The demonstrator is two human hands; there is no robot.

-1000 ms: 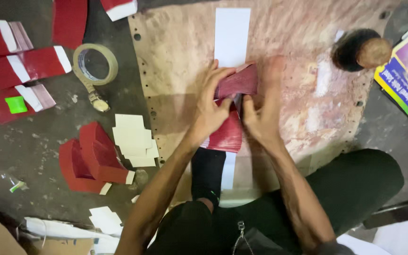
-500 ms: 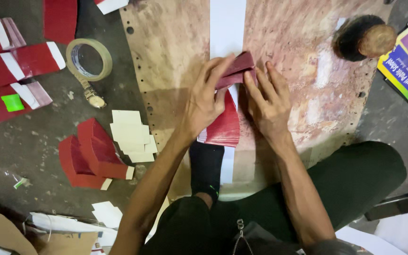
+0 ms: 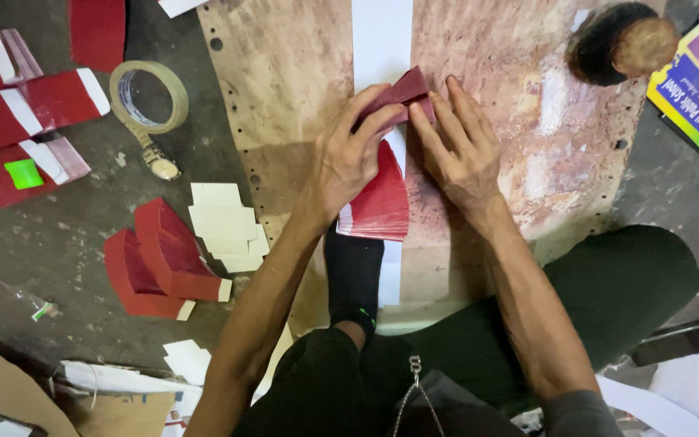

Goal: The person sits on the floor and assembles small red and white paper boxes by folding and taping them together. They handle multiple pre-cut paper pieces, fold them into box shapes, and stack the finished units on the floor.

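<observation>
Left hand (image 3: 349, 158) arching, fingertips pinching the red folded paper (image 3: 398, 93), right hand (image 3: 459, 146) lying flat, fingers pressing its fold, paper resting on white strip (image 3: 382, 32) atop worn board (image 3: 285, 73)

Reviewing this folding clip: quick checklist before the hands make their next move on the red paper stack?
1. Left hand on the red paper stack: ok, fingers on its top fold.
2. Right hand pressing beside it: ok.
3. Stack lying over the white strip: ok.
4. Stack edges aligned: cannot tell, hands cover them.
5. Tape roll within reach: ok, on the floor by the left forearm.
6. Wooden board flat: ok.
</observation>
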